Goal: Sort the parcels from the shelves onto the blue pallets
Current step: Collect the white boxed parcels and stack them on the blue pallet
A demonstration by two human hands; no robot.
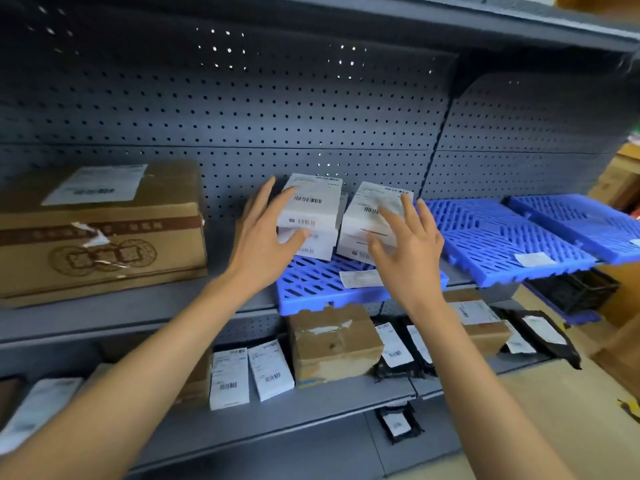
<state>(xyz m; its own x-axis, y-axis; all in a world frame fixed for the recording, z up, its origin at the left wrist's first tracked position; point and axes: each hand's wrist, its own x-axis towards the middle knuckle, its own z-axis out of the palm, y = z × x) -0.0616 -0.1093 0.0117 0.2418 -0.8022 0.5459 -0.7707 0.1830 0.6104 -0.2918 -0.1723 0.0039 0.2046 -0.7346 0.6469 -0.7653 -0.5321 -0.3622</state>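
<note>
With both hands spread wide, the left hand (266, 233) touches the left stack (311, 216) and the right hand (405, 237) the right stack (372, 220); the white parcels sit just ahead on the pallet (311, 289).

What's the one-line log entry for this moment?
left hand: on left white stack | right hand: open at right white stack | both on blue pallet

Grey metal shelving (166, 317) backed by a perforated panel (242, 109)

Pinpoints of light are being let through the panel's holes, and pale flooring (540, 410) is being shown at the lower right, beneath the shelf ends.
</note>
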